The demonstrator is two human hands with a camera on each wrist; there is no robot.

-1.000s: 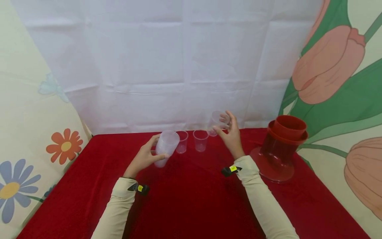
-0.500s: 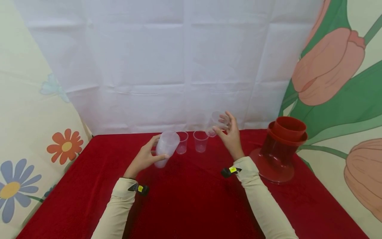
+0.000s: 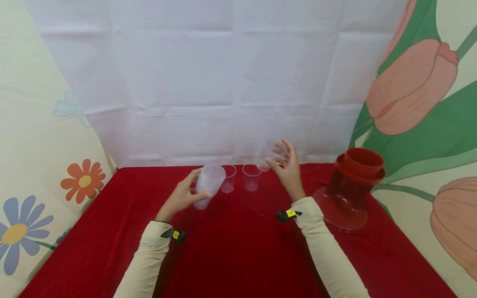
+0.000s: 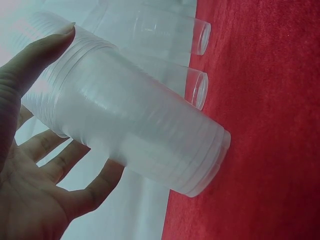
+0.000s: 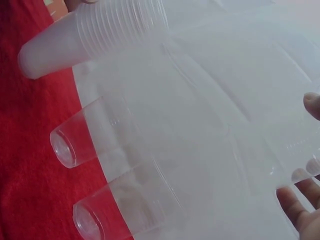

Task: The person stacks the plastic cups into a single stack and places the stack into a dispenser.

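Note:
My left hand [image 3: 182,194] holds a tilted stack of nested clear plastic cups [image 4: 145,120], thumb on one side and fingers on the other. In my right hand [image 3: 290,174] a single clear plastic cup [image 3: 273,152] is held between thumb and fingers, tilted and raised above the back of the table. Between the hands, two more clear plastic cups stand upright on the red cloth, a left one [image 3: 228,182] close to the stack and a right one [image 3: 251,181]. The right wrist view catches only the fingertips [image 5: 295,200] and a faint outline of the held cup.
A red plastic piece [image 3: 344,194] with a wide round base and a tube-like top stands at the right of the table [image 3: 238,252]. A white sheet [image 3: 179,74] hangs behind the back edge, with flower-printed cloth [image 3: 417,91] at both sides.
The cup in my right hand has tilted very slightly, its base shifting a little left. Both hands otherwise stay nearly still, and the head view has shifted slightly.

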